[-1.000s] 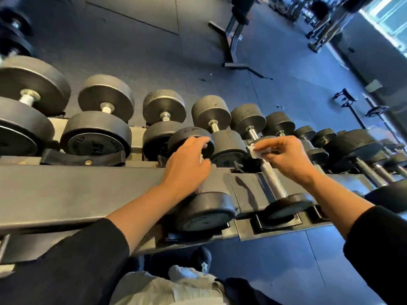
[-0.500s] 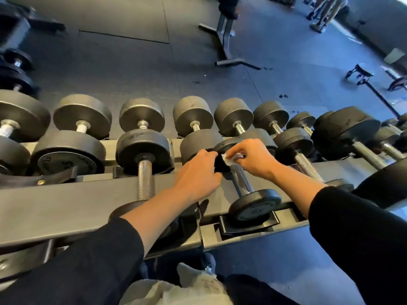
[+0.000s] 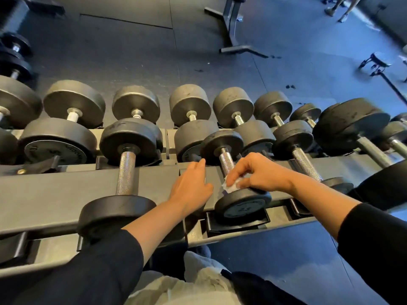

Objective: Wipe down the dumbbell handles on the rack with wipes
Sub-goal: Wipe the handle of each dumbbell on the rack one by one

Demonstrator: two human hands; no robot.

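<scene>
A small dumbbell [image 3: 242,204] with black heads and a knurled steel handle [image 3: 225,160] lies across the grey rack [image 3: 55,194] in front of me. My right hand [image 3: 255,172] pinches a white wipe [image 3: 230,187] against the near end of that handle, just above the front head. My left hand [image 3: 192,186] rests on the rack rail to the left of the handle, fingers loosely bent and holding nothing. A larger dumbbell [image 3: 125,172] lies further left on the same tier.
A far row of heavier dumbbells [image 3: 189,104] runs along the rack's back side. More dumbbells [image 3: 306,164] sit to the right. Beyond are dark floor mats, a bench frame [image 3: 233,29] and a person's legs [image 3: 343,7] at the top right.
My right hand slid the wipe down the handle from the far head to the near head. My left hand came off the far head onto the rail. The view shifted slightly.
</scene>
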